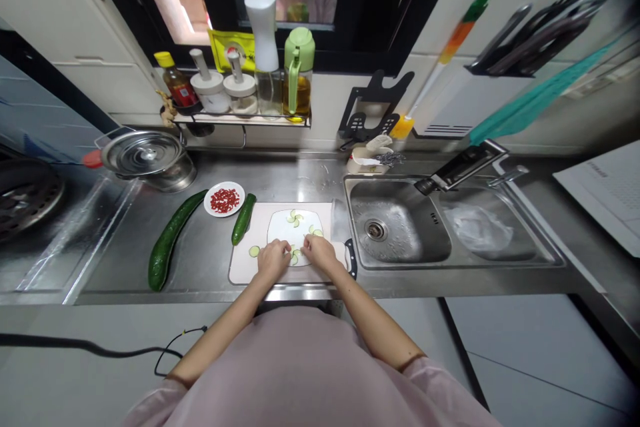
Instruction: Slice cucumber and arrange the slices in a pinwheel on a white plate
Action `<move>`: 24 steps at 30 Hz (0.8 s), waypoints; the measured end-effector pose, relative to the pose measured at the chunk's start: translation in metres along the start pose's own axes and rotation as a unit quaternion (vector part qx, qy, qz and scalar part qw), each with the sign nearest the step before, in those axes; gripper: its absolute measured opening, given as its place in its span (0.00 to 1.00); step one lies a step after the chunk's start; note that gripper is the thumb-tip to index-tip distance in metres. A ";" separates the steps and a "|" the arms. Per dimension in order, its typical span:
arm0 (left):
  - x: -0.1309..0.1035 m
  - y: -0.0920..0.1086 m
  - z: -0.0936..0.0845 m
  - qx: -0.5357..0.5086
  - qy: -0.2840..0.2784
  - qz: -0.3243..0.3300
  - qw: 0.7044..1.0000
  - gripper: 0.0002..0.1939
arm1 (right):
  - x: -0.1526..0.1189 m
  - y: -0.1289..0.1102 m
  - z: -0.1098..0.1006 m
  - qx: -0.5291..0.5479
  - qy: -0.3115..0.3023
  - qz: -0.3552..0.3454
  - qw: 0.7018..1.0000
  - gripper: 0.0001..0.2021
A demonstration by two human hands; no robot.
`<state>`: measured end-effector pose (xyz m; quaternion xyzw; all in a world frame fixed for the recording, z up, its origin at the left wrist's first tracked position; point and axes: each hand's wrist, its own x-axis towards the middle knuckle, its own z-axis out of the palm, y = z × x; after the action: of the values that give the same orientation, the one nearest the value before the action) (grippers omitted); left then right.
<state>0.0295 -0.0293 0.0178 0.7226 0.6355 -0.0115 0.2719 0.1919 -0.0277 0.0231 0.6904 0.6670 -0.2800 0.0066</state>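
Both my hands reach over a white squarish plate (279, 229) on the cutting board (243, 269). My left hand (273, 258) is at its front left, fingers drawn together beside a cluster of thin cucumber slices (295, 256). From the other side, my right hand (321, 254) bends its fingertips in close to the same cluster. Whatever either hand pinches is too small to make out. Another pinwheel of slices (295, 217) lies at the plate's back, and more slices (315, 231) sit at its right edge. One round slice (255, 251) rests on the board, left of my left hand.
A cut cucumber (243, 219) lies at the board's left edge, near a dish (209, 209) of chopped red pieces and a long cucumber (167, 250). A black-handled knife (352, 259) lies at the right, beside the sink (400, 258). A lidded pot (170, 172) stands back left.
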 end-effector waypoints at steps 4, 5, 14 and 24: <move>-0.001 0.000 0.000 -0.002 -0.004 0.034 0.999 0.10 | -0.002 0.000 0.007 -0.011 -0.012 0.001 1.000 0.04; -0.002 0.000 0.000 -0.002 -0.004 0.041 0.999 0.11 | -0.002 0.000 0.009 -0.014 -0.013 0.002 1.000 0.04; -0.003 -0.002 0.002 0.001 0.005 0.062 0.998 0.12 | -0.001 -0.001 0.008 -0.024 -0.015 0.007 1.000 0.05; 0.000 -0.006 0.003 0.019 -0.002 0.072 0.997 0.13 | -0.002 -0.004 0.005 -0.028 -0.024 0.011 0.999 0.04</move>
<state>0.0254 -0.0301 0.0131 0.7712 0.5813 -0.0054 0.2594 0.1867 -0.0311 0.0215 0.6899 0.6668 -0.2782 0.0448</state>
